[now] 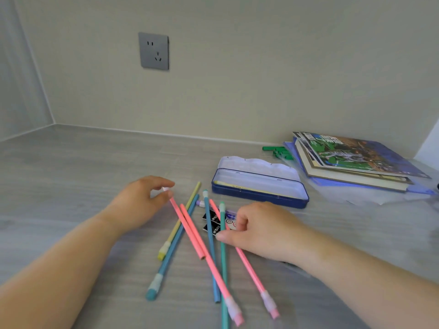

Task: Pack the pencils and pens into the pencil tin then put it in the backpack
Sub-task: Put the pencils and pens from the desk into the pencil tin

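seven loose pencils on the desk (71,167): three pink (190,231), two blue (175,236), one green (223,257), one yellow (180,219). left hand (140,205) pinched one pink pencil's tip; right hand (259,231) curled, pinching the green one. one pencil tin (259,186) lay open just behind them, beside one book stack (356,162).

green pencil (223,269): runs off the bottom edge, lower end cut off
purple pen (215,208): mostly buried under pencils and right hand (259,231)
black labels (211,222): print too blurry to read
green blocks (278,151): partly tucked behind books (351,160)
book cover: title too small, kinda smeared
right edge: dark thing (437,186) clipped, can't tell what
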Available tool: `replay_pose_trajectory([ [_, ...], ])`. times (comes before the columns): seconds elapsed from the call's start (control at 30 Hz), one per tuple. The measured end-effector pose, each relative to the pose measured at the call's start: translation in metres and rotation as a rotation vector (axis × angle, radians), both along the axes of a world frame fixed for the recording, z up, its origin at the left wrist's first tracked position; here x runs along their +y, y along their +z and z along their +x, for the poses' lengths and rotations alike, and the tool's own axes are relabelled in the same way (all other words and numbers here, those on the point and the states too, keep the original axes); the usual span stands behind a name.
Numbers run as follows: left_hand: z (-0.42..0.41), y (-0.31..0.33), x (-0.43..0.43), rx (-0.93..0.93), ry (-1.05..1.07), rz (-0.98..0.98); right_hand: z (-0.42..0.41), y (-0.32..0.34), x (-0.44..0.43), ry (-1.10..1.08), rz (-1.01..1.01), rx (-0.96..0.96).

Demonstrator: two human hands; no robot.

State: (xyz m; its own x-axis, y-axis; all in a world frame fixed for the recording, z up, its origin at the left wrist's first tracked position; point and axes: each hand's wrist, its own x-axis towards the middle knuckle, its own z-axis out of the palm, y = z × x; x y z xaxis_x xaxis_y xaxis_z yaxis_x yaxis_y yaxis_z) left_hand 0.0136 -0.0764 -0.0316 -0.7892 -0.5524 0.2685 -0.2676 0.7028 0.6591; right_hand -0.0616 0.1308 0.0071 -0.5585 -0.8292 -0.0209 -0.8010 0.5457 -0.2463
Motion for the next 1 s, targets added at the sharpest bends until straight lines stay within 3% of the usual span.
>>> replay_pose_trajectory([
  [0.17, 0.003, 0.000, -0.004, -0.006, -0.024, 0.043, 0.001, -0.002, -0.009, -0.135, 0.126, -0.124],
  [0.3, 0.004, 0.002, 0.000, 0.003, -0.066, 0.066, -0.001, -0.003, -0.012, -0.187, 0.079, -0.173],
  [0.53, 0.004, 0.000, 0.006, -0.060, -0.193, 0.059, 0.002, 0.003, -0.008, -0.172, -0.087, -0.071],
  [0.67, 0.005, -0.001, 0.007, -0.089, -0.265, 0.017, 0.010, 0.002, -0.018, -0.196, 0.007, -0.115],
  [0.83, 0.007, 0.000, 0.005, -0.087, -0.251, -0.011, 0.019, 0.004, -0.035, -0.147, 0.179, 0.026],
  [1.0, 0.010, 0.003, 0.002, -0.069, -0.252, 0.002, 0.017, 0.001, -0.047, -0.148, 0.211, 0.018],
])
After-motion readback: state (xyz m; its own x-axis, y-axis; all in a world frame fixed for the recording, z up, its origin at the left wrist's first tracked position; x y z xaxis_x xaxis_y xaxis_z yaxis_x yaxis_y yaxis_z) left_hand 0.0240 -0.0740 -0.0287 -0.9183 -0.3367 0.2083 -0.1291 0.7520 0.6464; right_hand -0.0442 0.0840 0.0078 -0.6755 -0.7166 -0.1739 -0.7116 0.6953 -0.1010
